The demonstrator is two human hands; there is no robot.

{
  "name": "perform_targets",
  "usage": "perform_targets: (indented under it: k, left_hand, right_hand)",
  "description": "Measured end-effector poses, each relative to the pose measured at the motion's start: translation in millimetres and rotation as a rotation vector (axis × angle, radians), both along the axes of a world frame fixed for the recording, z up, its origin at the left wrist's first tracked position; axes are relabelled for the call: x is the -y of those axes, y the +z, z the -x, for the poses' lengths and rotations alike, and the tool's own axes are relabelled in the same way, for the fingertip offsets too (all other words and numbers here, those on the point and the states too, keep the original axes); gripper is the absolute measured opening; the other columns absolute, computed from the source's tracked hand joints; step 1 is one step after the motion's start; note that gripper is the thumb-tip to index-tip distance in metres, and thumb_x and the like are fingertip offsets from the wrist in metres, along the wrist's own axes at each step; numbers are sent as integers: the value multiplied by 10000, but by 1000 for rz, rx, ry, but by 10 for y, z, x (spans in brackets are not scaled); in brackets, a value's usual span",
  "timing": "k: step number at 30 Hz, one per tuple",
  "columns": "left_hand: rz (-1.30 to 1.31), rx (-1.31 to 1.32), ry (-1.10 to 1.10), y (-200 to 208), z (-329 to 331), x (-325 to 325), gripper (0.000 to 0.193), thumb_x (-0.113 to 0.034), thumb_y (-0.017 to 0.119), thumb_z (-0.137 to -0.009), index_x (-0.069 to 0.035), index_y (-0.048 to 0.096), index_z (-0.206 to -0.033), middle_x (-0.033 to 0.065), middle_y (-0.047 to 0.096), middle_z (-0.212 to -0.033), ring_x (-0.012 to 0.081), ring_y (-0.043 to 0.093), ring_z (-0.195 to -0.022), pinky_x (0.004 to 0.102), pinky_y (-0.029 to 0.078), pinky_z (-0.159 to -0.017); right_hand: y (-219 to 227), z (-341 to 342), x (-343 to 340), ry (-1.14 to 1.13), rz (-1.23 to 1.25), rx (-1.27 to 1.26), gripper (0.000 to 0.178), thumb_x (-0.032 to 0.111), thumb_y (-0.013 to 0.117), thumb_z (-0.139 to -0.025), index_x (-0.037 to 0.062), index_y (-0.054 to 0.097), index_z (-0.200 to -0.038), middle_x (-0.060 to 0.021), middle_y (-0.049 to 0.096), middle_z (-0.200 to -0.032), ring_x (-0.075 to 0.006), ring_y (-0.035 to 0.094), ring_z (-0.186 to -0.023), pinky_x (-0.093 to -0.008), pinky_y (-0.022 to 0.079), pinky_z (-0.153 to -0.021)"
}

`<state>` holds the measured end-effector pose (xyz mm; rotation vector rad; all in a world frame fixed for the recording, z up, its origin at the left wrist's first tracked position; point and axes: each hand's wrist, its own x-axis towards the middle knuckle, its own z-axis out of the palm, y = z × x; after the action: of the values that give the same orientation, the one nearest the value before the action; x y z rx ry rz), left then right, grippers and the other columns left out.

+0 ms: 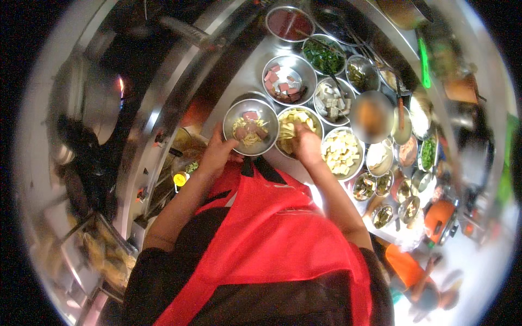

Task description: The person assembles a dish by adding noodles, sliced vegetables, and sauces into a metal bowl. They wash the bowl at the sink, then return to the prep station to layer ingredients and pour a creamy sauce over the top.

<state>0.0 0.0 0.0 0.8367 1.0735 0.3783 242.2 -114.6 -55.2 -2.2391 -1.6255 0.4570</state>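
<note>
My left hand [218, 150] grips the near left rim of a metal bowl [267, 120]. Inside that bowl lie pale yellow strips [250, 140] with pink and brownish pieces, perhaps meat, on top. Close on its right stands another metal bowl [319, 129], holding pale yellow slices [291, 118]. My right hand [309, 146] reaches down into this second bowl, fingers drawn together among the slices; the fingertips are hidden, so what they pinch does not show. Just beyond is a bowl of pink chunks [273, 76].
Several metal bowls crowd the counter to the right: white cubes [331, 103], yellowish cubes [341, 152], chopped greens [324, 54], red sauce [290, 23]. A stove with a flame [120, 87] is at the left. A person in orange [403, 265] is at the lower right.
</note>
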Motion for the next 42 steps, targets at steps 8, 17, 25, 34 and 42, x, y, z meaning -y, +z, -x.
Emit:
perform_targets:
  k: [8,17,25,34,42]
  left_hand:
    - [-12,34,21,6,16,288,654,-27,547,-758,-85,283,-1353,138,550,-1087,210,626,-703,289,536,-475]
    - [-40,9,-173,208,-338,621,652,-14,543,-724,-85,336,-1338,129,533,-1156,229,573,-952,332,521,-717]
    - [13,132,-226,130,-604,789,631,-3,543,-750,-78,331,-1339,119,552,-1143,211,580,-932,310,506,-735]
    - [-75,88,-295,6,-757,783,588,-7,528,-792,-92,325,-1337,100,561,-1101,173,593,-795,266,512,-572]
    - [-71,11,-289,0,-933,730,609,-29,547,-797,-81,308,-1354,107,557,-1108,174,591,-824,269,518,-576]
  right_hand:
    - [677,-101,205,-290,-248,-623,174,20,598,-835,-25,636,-999,-43,601,-930,-107,546,-806,-233,442,-708]
    - [1218,80,401,-420,-435,-1055,206,-24,585,-809,13,648,-1001,13,629,-832,-41,541,-679,-192,428,-593]
    - [1183,-109,807,-287,-225,-599,270,-36,632,-763,62,646,-1014,-86,633,-992,-173,612,-843,-266,499,-750]
    - [123,-589,1064,-378,-39,-58,366,59,622,-755,96,572,-1116,-191,546,-1152,-339,609,-880,-388,501,-749]
    - [45,-992,1341,-611,-238,-630,178,-62,579,-787,50,614,-920,-38,622,-904,-101,552,-673,-235,465,-620]
